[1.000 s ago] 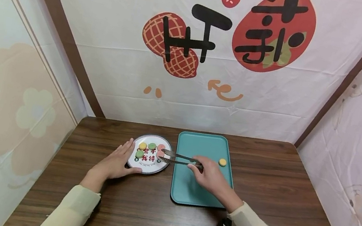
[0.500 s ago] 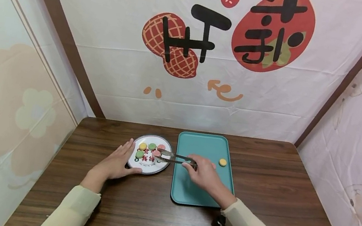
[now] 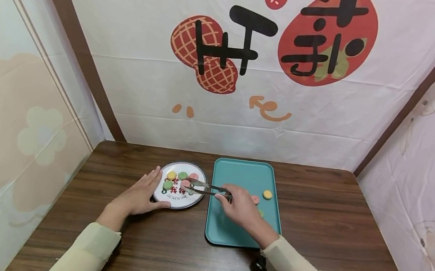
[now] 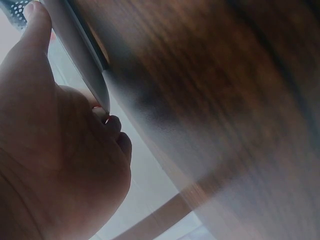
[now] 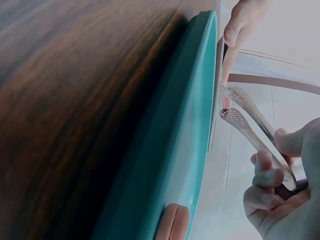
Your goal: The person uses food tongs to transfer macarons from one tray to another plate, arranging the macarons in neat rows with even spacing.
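Observation:
In the head view my left hand (image 3: 139, 192) rests against the left rim of a round white plate (image 3: 171, 203), fingers extended along it and thumb at its near side. In the left wrist view that thumb lies at the plate's edge. My right hand (image 3: 241, 203) holds metal tongs (image 3: 208, 193) with perforated tips, reaching over the plate from the right. Their arms stand apart, the tips close about a pink macaron (image 3: 185, 183). Another pink macaron (image 3: 194, 176), a green macaron (image 3: 182, 175), a yellow macaron (image 3: 171, 175) and a second green macaron (image 3: 167, 185) lie on the plate.
A teal tray (image 3: 237, 172) lies right of the plate, under my right hand. On it are a yellow macaron (image 3: 267, 194), a pink macaron (image 3: 255, 199) and a greenish one (image 3: 260, 213), partly hidden by the hand. A printed cloth wall (image 3: 142, 94) stands behind the table.
My right hand and the tongs have moved left over the plate, and the nearer pink macaron has shifted left with the tips. The left hand has stayed put.

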The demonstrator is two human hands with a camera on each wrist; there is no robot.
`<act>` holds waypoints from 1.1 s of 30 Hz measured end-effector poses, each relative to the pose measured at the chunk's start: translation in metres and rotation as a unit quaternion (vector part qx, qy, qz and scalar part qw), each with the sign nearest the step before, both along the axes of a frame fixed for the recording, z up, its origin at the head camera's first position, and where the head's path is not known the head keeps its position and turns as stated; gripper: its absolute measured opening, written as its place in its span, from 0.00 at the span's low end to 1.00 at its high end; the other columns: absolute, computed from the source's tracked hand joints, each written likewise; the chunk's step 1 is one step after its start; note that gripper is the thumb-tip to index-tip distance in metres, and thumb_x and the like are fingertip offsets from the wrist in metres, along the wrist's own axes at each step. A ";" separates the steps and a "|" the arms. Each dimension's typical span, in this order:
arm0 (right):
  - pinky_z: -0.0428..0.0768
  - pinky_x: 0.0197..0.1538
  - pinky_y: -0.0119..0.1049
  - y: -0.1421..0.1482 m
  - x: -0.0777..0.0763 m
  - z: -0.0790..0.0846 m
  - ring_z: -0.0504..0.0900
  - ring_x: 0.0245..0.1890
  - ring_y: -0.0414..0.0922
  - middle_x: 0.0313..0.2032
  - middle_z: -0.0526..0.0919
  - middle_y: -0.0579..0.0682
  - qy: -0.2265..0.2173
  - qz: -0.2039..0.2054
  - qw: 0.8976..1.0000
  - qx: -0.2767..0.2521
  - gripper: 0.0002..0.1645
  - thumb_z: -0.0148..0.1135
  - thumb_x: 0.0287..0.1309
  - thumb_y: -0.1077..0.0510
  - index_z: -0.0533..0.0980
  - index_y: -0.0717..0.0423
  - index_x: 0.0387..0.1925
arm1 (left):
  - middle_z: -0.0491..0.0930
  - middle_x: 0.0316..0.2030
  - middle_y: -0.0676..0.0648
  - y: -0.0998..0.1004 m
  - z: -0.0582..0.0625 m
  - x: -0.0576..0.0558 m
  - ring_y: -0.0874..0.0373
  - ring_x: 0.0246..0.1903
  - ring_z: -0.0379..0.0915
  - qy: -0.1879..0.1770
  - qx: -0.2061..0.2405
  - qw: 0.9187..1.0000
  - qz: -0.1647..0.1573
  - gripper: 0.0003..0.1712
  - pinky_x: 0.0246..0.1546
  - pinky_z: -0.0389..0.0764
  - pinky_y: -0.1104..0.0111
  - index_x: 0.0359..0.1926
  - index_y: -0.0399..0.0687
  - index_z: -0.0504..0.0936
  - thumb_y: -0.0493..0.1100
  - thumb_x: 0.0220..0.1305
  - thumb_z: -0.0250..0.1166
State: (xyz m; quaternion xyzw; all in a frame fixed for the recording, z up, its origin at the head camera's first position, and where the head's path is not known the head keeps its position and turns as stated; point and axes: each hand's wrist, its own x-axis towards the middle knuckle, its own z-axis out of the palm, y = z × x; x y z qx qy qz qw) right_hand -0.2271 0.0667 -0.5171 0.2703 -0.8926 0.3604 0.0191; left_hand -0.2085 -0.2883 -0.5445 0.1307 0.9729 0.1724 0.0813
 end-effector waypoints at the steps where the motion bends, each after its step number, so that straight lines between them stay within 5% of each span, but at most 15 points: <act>1: 0.75 0.27 0.33 -0.001 0.000 0.000 0.74 0.25 0.38 0.35 0.84 0.47 0.000 -0.001 1.000 0.001 0.21 0.66 0.77 0.51 0.84 0.62 0.59 | 0.37 0.86 0.32 0.000 0.000 0.000 0.37 0.85 0.36 0.000 0.000 1.000 0.000 0.71 0.84 0.47 0.43 0.85 0.30 0.42 0.78 0.68 0.63; 17: 0.75 0.26 0.33 -0.012 -0.001 0.000 0.75 0.25 0.37 0.36 0.86 0.48 -0.010 0.012 1.000 0.004 0.19 0.67 0.76 0.53 0.84 0.62 0.58 | 0.38 0.85 0.32 0.001 0.002 0.002 0.36 0.85 0.37 0.002 0.005 1.000 0.000 0.72 0.84 0.47 0.43 0.85 0.30 0.42 0.78 0.68 0.63; 24: 0.70 0.23 0.32 -0.014 -0.003 -0.003 0.70 0.21 0.38 0.27 0.79 0.44 -0.018 0.024 1.000 0.001 0.10 0.67 0.76 0.54 0.85 0.56 0.48 | 0.38 0.85 0.32 0.001 0.002 0.003 0.36 0.85 0.37 0.003 0.006 1.000 0.000 0.72 0.84 0.47 0.43 0.85 0.30 0.42 0.78 0.68 0.63; 33: 0.69 0.22 0.32 -0.017 -0.004 -0.002 0.71 0.21 0.38 0.26 0.78 0.44 -0.021 0.020 1.000 0.008 0.11 0.66 0.77 0.53 0.85 0.57 0.48 | 0.39 0.85 0.31 0.000 0.001 0.001 0.36 0.84 0.38 0.006 0.005 1.000 -0.001 0.71 0.84 0.47 0.43 0.84 0.29 0.43 0.77 0.68 0.64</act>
